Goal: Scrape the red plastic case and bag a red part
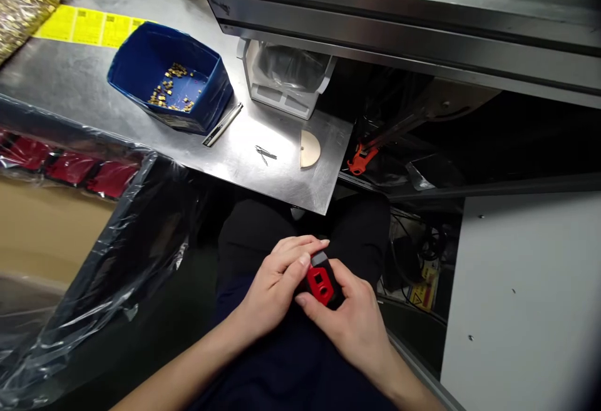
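A red and black device (320,284) with a grey end is held between both hands above the lap. My left hand (282,279) wraps round its left and upper side, thumb near the grey end. The thumb and fingers of my right hand (354,314) close round its right and lower side. On the metal table (277,179) beyond lie small dark metal pieces (265,153), a pale half-round disc (310,149) and a slim silver cutter (223,124). The underside of the device is hidden.
A blue bin (206,101) with small brass parts stands on the table, near a grey tray (282,99) holding a clear bag. A metal frame (375,35) crosses the upper right. At left is a plastic-lined box (107,242) with red items. A white panel (526,298) is at right.
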A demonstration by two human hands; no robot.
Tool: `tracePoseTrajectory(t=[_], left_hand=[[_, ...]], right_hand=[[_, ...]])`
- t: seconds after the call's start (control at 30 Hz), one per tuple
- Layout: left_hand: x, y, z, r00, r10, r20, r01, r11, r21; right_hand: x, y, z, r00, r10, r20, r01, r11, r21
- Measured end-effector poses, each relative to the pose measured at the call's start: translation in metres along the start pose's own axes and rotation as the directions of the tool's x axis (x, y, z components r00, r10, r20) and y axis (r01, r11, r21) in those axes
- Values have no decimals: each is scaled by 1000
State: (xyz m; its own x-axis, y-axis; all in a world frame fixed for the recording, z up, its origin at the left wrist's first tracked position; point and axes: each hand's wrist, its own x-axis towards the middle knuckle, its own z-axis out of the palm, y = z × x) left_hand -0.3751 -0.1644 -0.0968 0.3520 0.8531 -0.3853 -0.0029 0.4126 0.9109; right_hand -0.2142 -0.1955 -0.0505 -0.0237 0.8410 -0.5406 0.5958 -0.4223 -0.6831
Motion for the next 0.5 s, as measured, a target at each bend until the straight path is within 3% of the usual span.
tracePoseTrajectory(t=[0.2,0.4,0.5], left_hand=[[10,5,-2,991,-130,13,130,988,-77],[7,10,-9,984,20,174,-21,1000,3],[2,12,-3,992,7,130,-5,1000,-16]], right_hand=[[-5,7,1,998,-67,9,67,997,-32],[-7,14,-3,985,-172,28,173,985,-18],[-9,16,-3,976,-207,67,208,978,0]])
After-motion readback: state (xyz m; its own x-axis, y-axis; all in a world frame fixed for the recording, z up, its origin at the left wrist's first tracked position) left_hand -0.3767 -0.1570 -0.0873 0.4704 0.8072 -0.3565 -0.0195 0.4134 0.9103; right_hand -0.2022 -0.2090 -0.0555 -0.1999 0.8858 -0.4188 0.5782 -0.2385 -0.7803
